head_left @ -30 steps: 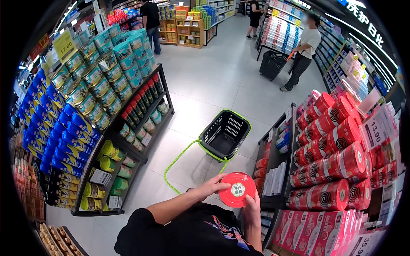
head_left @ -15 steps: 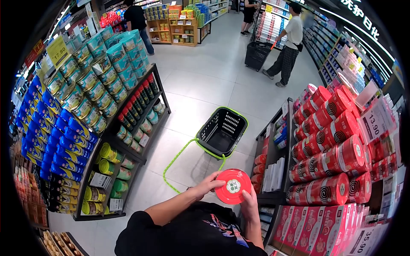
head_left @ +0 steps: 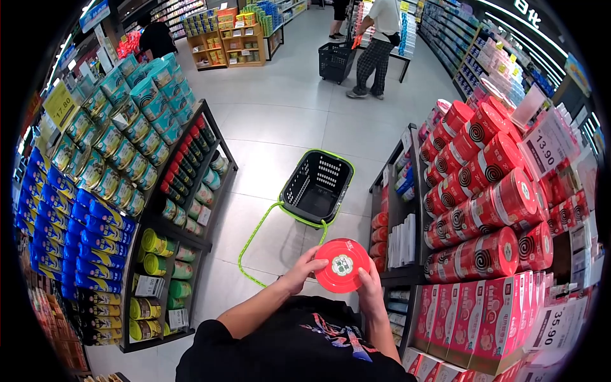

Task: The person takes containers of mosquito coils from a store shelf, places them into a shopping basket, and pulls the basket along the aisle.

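Canister [head_left: 344, 270], this side of basket [head_left: 316, 200], is pinched at its edges by left hand [head_left: 299, 272] and right hand [head_left: 371, 290]; judged light, stiff, slick; rim best gripped.

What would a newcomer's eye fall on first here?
The round red container in both hands, low near the centre, would likely draw the eye first. Just beyond it, a black basket edged in bright green stands on the pale floor. Red cylinders lie stacked on the right, by a 13.90 price sign.
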{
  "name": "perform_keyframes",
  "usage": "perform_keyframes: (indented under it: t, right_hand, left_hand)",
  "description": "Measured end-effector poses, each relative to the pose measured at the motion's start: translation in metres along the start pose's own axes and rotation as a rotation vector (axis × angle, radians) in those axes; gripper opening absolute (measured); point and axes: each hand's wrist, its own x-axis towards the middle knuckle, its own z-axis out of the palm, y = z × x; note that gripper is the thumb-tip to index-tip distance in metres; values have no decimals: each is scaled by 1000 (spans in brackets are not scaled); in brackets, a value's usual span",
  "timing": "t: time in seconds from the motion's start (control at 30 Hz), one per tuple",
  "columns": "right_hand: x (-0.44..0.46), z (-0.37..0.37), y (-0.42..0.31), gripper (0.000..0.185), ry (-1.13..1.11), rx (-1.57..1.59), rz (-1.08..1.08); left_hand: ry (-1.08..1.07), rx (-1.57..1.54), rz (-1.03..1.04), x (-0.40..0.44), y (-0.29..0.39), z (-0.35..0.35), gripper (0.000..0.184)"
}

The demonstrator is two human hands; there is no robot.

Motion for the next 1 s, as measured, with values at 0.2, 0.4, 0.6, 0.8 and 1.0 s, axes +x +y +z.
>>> perform_keyframes:
  t: [0.2,0.4,0.6,0.8,1.0]
  right_hand:
    - [-5,9,-3,55,33,-71,56]
    - [-2,3,3,56,10,-90,10]
    - [0,2,1,57,-4,-90,-12]
    - [-1,4,-3,57,-7,-104,5]
    - [0,0,-2,56,-11,-105,18]
  left_hand:
    - [17,3,28,-1,1,-2,56]
    - [19,16,24,-4,5,-1,56]
    - [9,11,44,-3,4,0,58]
    - [7,23,37,-4,6,0,59]
    - [0,26,32,-1,4,0,59]
